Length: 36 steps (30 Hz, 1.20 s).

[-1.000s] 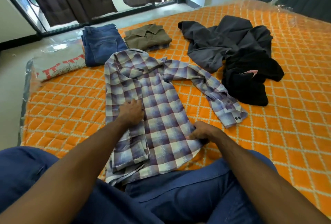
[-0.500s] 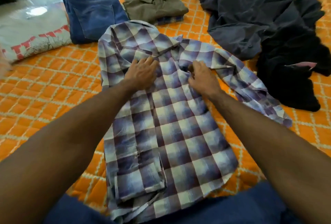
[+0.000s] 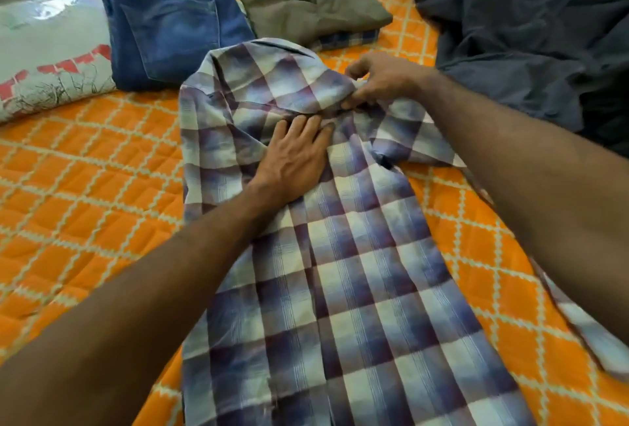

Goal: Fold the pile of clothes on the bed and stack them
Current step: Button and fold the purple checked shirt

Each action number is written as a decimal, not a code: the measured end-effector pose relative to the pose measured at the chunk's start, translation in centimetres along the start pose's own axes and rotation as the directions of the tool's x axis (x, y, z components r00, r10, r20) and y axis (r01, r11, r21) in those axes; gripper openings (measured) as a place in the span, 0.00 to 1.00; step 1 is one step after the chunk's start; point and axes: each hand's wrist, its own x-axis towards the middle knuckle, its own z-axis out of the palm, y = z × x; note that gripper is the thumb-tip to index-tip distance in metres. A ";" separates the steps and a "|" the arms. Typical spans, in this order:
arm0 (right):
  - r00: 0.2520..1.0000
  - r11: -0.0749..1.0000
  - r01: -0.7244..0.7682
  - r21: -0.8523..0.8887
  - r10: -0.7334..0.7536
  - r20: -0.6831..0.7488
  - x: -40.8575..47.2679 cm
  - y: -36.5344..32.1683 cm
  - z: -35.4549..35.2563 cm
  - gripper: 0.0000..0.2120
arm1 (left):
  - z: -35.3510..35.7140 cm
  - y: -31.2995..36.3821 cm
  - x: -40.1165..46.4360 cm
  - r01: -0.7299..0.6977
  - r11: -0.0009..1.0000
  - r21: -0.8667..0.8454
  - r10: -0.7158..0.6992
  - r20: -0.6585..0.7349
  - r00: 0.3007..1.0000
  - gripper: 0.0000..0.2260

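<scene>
A purple and white plaid shirt [image 3: 357, 272] lies spread lengthwise on the orange quilted bed [image 3: 85, 187], collar end away from me. My left hand [image 3: 296, 156] presses flat on the cloth just below the collar, fingers straight. My right hand [image 3: 377, 80] pinches the shirt's fabric at the right shoulder, by the collar. One plaid sleeve [image 3: 585, 327] trails off to the right, partly hidden behind my right forearm. Folded blue jeans [image 3: 170, 14] and a folded olive shirt [image 3: 316, 3] on a checked garment lie beyond the collar.
A dark grey garment [image 3: 531, 37] lies crumpled at the far right. A grey pillow with red print [image 3: 51, 78] sits at the left edge of the bed. Bare orange quilt stretches to the left of the plaid shirt.
Both hands have moved up the shirt from its lower part to the collar. My right hand now pinches the shoulder fabric. The camera has leaned in closer.
</scene>
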 end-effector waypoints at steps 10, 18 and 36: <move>0.926 0.957 -0.051 0.285 0.152 -0.346 4.0 -0.6 1.0 0.18 | -3.8 -3.0 1.1 -0.147 0.989 -0.014 0.146 -0.032 0.989 0.17; 0.997 0.998 -0.033 -0.049 0.036 0.070 3.1 -3.4 -0.3 0.35 | -5.8 -18.1 4.0 0.752 0.641 -0.155 -0.679 0.342 0.650 0.26; 0.786 0.968 -0.158 -0.193 0.005 -0.618 11.3 -6.8 2.9 0.06 | -5.2 -21.9 1.7 0.695 0.449 -0.562 -0.849 -0.026 0.528 0.08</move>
